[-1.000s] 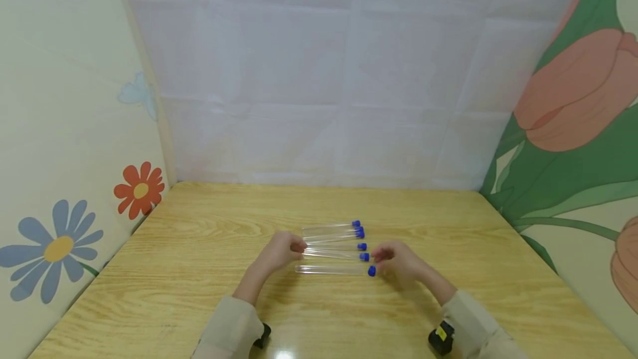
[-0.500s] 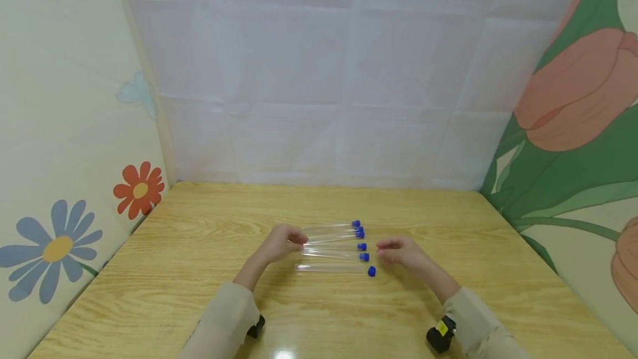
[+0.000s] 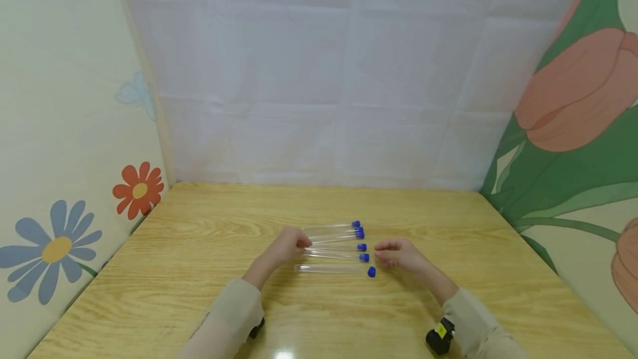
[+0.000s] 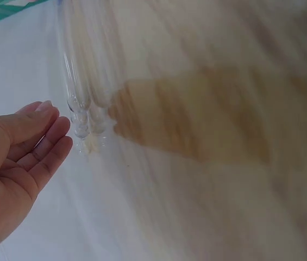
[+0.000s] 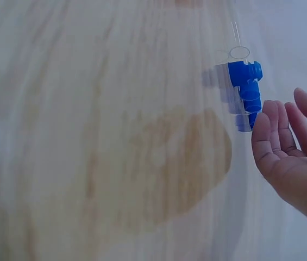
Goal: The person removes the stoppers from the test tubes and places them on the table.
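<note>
Several clear test tubes (image 3: 331, 268) with blue caps lie side by side on the table, caps to the right. My left hand (image 3: 288, 245) is at their rounded left ends, fingers loosely bent. In the left wrist view, its fingertips (image 4: 61, 126) are right beside the tube ends (image 4: 80, 103), with nothing pinched. My right hand (image 3: 401, 255) hovers just right of the caps, thumb and fingers apart and holding nothing. The right wrist view shows the blue caps (image 5: 244, 73) lined up by its fingertips. The nearest tube's cap (image 3: 371, 272) lies just off its clear mouth (image 5: 239, 53).
The wood-grain table (image 3: 199, 226) reaches back to a white cloth backdrop (image 3: 319, 98). Flower-painted panels (image 3: 60, 143) stand along both sides. Each wrist carries a small black camera (image 3: 440, 337).
My right hand has drawn back from the nearest cap, slightly away and to the right. My left hand shifted a little left, then right again along the tube ends. The tubes stay in place.
</note>
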### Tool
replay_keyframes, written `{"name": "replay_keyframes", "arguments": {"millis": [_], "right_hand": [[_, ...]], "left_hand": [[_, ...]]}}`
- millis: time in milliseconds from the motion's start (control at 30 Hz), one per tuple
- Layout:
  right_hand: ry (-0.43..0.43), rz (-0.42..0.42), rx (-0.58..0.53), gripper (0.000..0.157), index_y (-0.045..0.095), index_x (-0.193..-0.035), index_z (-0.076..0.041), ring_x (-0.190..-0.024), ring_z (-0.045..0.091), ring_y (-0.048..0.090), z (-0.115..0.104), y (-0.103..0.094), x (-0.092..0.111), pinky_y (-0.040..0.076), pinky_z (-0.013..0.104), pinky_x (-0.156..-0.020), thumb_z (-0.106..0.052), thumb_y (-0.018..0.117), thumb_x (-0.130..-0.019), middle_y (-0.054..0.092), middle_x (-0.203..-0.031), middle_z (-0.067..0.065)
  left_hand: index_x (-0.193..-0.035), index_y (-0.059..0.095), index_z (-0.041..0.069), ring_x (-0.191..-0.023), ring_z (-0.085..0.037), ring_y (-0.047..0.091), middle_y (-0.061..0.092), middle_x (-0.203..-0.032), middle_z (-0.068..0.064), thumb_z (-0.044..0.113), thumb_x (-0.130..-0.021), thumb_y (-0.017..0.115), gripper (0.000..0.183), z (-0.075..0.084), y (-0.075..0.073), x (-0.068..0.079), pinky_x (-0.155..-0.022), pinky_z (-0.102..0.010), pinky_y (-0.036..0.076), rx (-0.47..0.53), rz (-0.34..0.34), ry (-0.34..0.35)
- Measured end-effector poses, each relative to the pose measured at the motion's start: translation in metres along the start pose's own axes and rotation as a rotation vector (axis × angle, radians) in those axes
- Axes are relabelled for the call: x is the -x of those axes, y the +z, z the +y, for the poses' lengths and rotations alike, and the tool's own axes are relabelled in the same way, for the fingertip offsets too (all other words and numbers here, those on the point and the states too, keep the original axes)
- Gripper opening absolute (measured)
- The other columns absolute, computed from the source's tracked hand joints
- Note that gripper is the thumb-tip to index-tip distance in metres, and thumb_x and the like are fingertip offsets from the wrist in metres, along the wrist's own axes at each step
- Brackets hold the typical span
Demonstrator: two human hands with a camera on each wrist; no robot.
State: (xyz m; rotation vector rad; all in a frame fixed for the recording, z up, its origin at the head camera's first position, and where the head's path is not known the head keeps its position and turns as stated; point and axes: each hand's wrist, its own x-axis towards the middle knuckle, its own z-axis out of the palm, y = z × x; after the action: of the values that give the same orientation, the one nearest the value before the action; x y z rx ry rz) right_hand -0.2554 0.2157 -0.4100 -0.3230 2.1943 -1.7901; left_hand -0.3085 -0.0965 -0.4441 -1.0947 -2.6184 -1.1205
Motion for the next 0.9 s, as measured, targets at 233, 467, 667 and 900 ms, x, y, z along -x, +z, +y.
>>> {"name": "replay_keyframes", "arguments": {"millis": [233, 467, 667, 900], "right_hand": [[-0.006, -0.010, -0.013, 0.032, 0.046, -0.107, 0.023, -0.071, 0.012, 0.058, -0.002, 0.001, 0.002, 0.051, 0.028, -0.069, 0.001, 0.055, -0.086, 0.062, -0.082, 0.003], [-0.006, -0.024, -0.001, 0.032, 0.045, -0.108, 0.023, -0.072, 0.013, 0.057, -0.002, 0.001, 0.003, 0.051, 0.028, -0.069, 0.000, 0.053, -0.087, 0.061, -0.082, 0.004], [0.000, -0.027, 0.003, 0.033, 0.044, -0.109, 0.024, -0.072, 0.014, 0.058, -0.003, 0.002, 0.003, 0.051, 0.029, -0.070, 0.000, 0.052, -0.087, 0.062, -0.084, 0.005], [-0.011, -0.042, -0.010, 0.033, 0.045, -0.107, 0.024, -0.071, 0.013, 0.058, 0.000, 0.002, 0.003, 0.051, 0.029, -0.068, -0.001, 0.053, -0.088, 0.062, -0.083, 0.005]], "left_hand": [[-0.083, 0.067, -0.009, -0.077, -0.026, 0.061, 0.065, -0.082, -0.016, -0.014, -0.071, 0.064, 0.014, 0.052, -0.012, 0.004, -0.068, -0.030, 0.051, -0.066, -0.049, -0.080], [-0.080, 0.068, -0.006, -0.075, -0.024, 0.061, 0.066, -0.081, -0.013, -0.011, -0.069, 0.068, 0.013, 0.054, -0.007, 0.001, -0.065, -0.028, 0.051, -0.169, -0.073, -0.032], [-0.080, 0.068, -0.005, -0.072, -0.023, 0.060, 0.066, -0.079, -0.013, -0.011, -0.070, 0.067, 0.012, 0.054, -0.006, -0.001, -0.064, -0.027, 0.051, -0.181, -0.102, -0.036], [-0.077, 0.069, -0.003, -0.074, -0.020, 0.059, 0.066, -0.077, -0.010, -0.011, -0.066, 0.067, 0.014, 0.052, -0.003, -0.003, -0.065, -0.026, 0.050, -0.227, -0.144, -0.041]]}}
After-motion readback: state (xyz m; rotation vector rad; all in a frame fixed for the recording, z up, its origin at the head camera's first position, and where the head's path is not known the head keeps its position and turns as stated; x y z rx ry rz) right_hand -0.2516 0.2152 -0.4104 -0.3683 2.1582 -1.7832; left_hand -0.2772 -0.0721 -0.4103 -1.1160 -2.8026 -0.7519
